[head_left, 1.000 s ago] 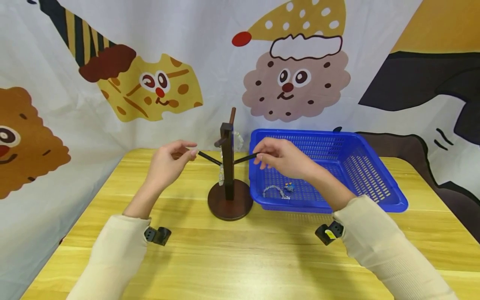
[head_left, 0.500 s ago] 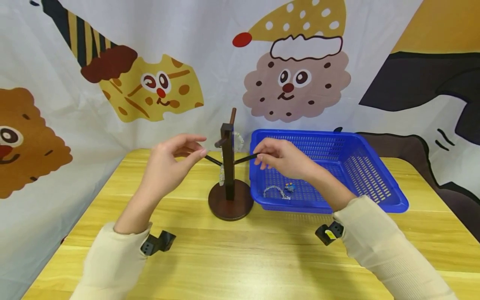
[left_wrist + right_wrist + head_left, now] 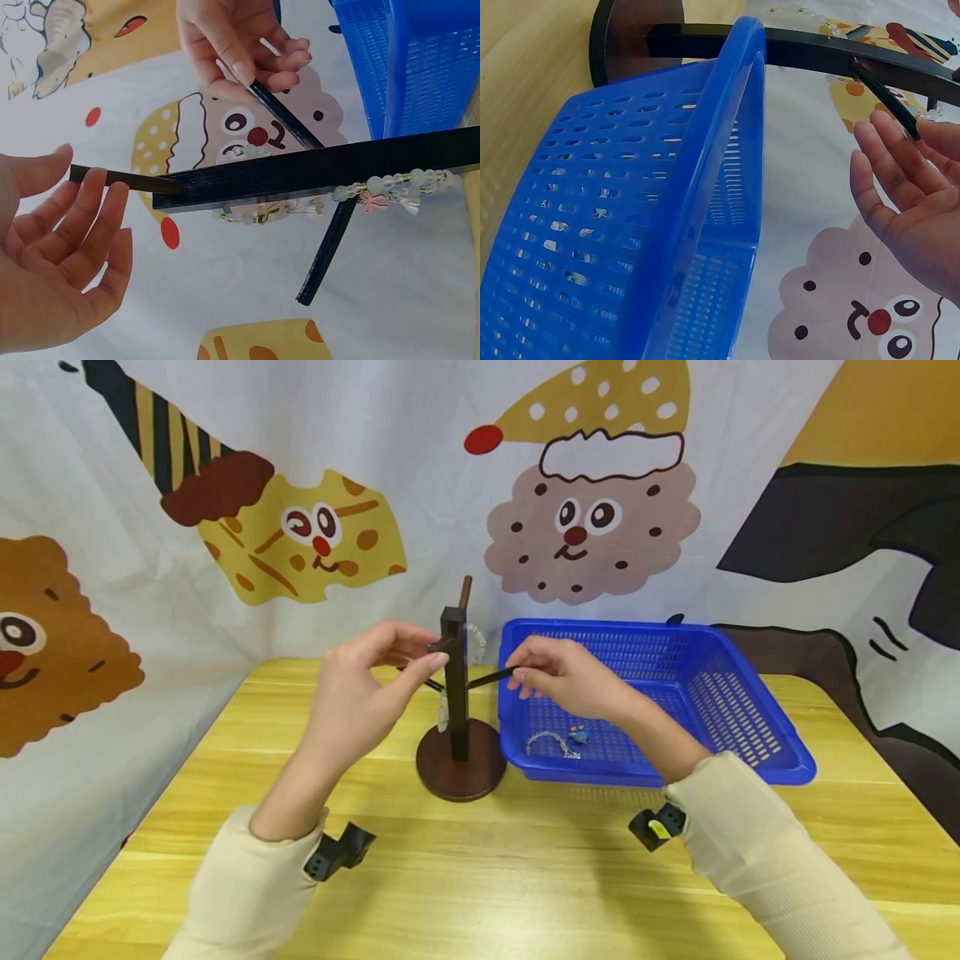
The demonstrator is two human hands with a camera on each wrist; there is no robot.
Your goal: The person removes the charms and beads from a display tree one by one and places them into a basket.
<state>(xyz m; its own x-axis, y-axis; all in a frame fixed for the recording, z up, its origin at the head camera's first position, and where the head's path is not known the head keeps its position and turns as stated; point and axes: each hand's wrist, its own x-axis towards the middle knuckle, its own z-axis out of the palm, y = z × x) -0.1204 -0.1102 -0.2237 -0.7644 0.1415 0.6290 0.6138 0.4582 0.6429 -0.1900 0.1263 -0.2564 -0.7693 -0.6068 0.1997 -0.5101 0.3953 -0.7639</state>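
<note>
A dark brown wooden jewelry stand (image 3: 456,710) stands upright on its round base, with pegs reaching out at several heights. My left hand (image 3: 360,685) pinches the end of the upper peg (image 3: 131,178) that points toward me, thumb on one side and fingers on the other. With thumb and fingertips, my right hand (image 3: 566,677) holds the tip of the lower right peg (image 3: 491,677). One beaded bracelet (image 3: 375,185) with a pink charm hangs at the lower left peg (image 3: 328,251). Another pale bead bracelet (image 3: 477,643) hangs behind the post.
A blue plastic basket (image 3: 791,752) stands to the right, close beside the stand. Inside lie a clear bead bracelet (image 3: 546,736) and a small blue trinket (image 3: 579,737). A cloth (image 3: 435,468) printed with cartoon biscuits hangs behind the wooden table (image 3: 465,877).
My left hand has left the tip of the lower left peg and moved up and right to the upper front peg. The right hand has stayed in place.
</note>
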